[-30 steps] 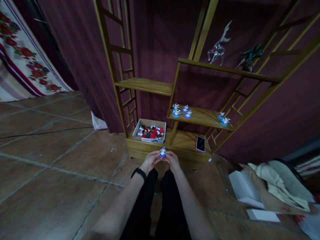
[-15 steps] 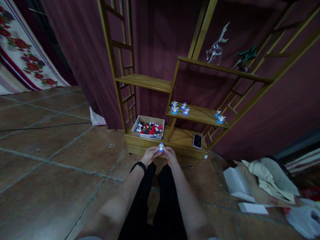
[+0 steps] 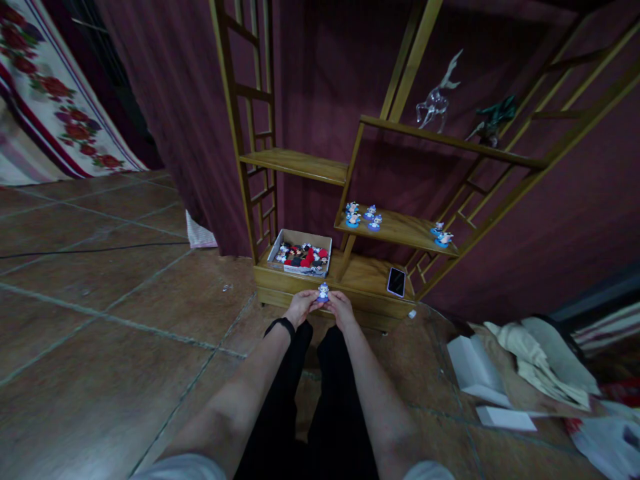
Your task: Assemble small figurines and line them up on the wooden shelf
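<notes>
Both my hands meet in front of the lowest board of a wooden shelf unit [image 3: 300, 165]. My left hand [image 3: 301, 307] and my right hand [image 3: 341, 308] pinch a small blue and white figurine [image 3: 323, 292] between their fingertips. Just beyond it an open white box [image 3: 302, 253] full of red, black and white figurines sits on the bottom board. More blue figurines [image 3: 361, 217] stand on the middle shelf, with two others [image 3: 440, 235] at its right end.
A dark phone [image 3: 396, 281] lies on the bottom board at the right. A glass deer [image 3: 438, 95] and a dark green ornament [image 3: 495, 120] stand on the upper shelf. White boxes [image 3: 473, 372] and cloth [image 3: 540, 363] lie on the tiled floor, right.
The view has shifted slightly. My hands still hold the figurine together and have edged a little closer to the shelf's bottom board.
</notes>
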`<state>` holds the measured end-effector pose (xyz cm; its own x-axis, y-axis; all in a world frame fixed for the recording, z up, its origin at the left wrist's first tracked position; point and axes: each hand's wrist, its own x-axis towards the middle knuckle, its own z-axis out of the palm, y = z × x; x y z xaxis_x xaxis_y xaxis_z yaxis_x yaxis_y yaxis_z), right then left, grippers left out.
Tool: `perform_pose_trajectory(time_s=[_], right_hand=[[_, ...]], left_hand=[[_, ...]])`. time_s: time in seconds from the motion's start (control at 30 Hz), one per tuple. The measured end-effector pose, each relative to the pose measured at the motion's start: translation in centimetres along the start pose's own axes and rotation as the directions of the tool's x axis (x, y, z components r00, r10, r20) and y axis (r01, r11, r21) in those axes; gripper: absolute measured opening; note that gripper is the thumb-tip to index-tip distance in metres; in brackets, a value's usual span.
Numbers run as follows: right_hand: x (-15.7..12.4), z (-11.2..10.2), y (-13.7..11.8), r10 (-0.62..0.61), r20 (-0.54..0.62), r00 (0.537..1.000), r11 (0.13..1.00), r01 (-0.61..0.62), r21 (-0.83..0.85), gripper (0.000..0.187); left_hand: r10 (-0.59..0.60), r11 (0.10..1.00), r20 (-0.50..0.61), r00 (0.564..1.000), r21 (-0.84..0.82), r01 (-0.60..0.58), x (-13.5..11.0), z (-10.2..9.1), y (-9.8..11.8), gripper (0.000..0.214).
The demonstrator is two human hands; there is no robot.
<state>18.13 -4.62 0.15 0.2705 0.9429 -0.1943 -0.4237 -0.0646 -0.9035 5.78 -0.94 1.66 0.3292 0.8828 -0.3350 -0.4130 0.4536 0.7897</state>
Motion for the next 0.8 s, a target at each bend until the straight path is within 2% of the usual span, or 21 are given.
perform_pose_trajectory(time_s=[0.27,0.63,0.8], right_hand=[[-0.04,-0.32,0.06,0.008,-0.024,1.0,1.0,-0.008,0.008,0.03],[-0.38,-0.24,-0.1,-0.006,-0.002,1.0,0.999,0.006,-0.039,0.029],[-0.6,-0.3,-0.37,0.004,0.026,1.0,1.0,-0.004,-0.008,0.031]], left_hand=[[-0.026,0.999,0.028,0.999,-0.043,0.028,-0.81,0.07,0.05,0.004],[-0.022,1.0,0.023,0.999,-0.006,0.022,-0.88,0.1,0.21,0.002],[-0.032,0.999,0.027,0.999,-0.028,0.032,-1.14,0.24,0.4,0.003]])
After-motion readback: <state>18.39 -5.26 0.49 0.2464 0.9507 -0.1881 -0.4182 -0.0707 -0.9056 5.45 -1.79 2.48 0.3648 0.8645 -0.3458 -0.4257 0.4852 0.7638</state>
